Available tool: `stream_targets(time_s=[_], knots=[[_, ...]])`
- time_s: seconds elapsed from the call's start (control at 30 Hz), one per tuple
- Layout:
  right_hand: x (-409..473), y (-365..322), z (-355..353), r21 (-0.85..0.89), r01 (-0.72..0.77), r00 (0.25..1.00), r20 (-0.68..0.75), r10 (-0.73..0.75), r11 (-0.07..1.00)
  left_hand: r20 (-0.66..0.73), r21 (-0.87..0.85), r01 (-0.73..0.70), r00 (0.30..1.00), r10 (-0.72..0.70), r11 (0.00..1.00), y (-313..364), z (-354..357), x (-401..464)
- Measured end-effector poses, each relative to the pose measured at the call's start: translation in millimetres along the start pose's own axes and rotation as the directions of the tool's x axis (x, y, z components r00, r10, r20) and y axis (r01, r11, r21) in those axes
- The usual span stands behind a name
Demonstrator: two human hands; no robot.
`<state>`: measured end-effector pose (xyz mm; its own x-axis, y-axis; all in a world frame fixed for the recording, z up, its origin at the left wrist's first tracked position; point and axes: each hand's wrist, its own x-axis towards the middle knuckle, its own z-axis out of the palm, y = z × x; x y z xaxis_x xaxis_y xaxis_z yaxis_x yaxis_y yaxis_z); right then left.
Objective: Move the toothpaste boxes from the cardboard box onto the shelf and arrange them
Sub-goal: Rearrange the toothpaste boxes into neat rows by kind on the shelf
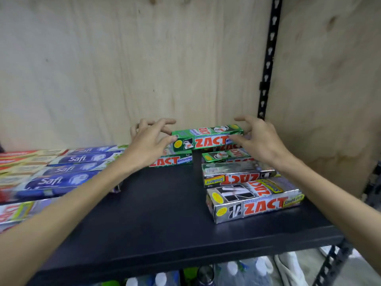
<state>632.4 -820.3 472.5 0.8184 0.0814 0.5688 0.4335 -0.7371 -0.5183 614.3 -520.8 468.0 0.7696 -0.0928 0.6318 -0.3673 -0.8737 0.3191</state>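
Observation:
A green ZACT toothpaste box lies crosswise on top of other green ZACT boxes at the back of the black shelf. My left hand is at its left end, thumb tip touching the end, fingers spread above it. My right hand is at its right end, thumb against the front face, fingers arched over the top without closing round it. Two silver ZACT Smokers boxes lie in front on the right. The cardboard box is out of view.
Blue Safi boxes and red boxes fill the shelf's left side. A plywood back wall and a black slotted upright bound the shelf. Bottles stand on the level below.

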Motion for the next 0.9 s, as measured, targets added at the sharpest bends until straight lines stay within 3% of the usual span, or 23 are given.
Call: stream_targets(time_s=[0.3, 0.47, 0.67, 0.8, 0.9], knots=[[-65.7, -76.2, 21.0, 0.08, 0.044, 0.983, 0.173, -0.057, 0.996, 0.153, -0.05, 0.071, 0.986, -0.062, 0.996, -44.9, -93.5, -103.1], [-99.7, -98.6, 10.4, 0.091, 0.032, 0.965, 0.255, -0.055, 0.995, 0.128, -0.058, 0.001, 0.992, 0.007, 0.998, -41.5, -122.2, -150.7], [-130.4, -102.9, 12.1, -0.011, 0.219, 0.899, 0.392, -0.197, 0.976, 0.198, 0.082, -0.137, 0.973, 0.119, 0.987, -45.8, -140.6, -198.8], [-145.4, -102.8, 15.9, -0.13, 0.351, 0.902, 0.314, -0.297, 0.927, 0.228, 0.096, -0.124, 0.969, 0.099, 0.988, -53.5, -143.2, -205.0], [-158.7, -100.0, 19.5, -0.107, 0.313, 0.92, 0.281, -0.273, 0.944, 0.226, 0.118, -0.086, 0.972, 0.057, 0.989, -53.3, -137.5, -205.8]])
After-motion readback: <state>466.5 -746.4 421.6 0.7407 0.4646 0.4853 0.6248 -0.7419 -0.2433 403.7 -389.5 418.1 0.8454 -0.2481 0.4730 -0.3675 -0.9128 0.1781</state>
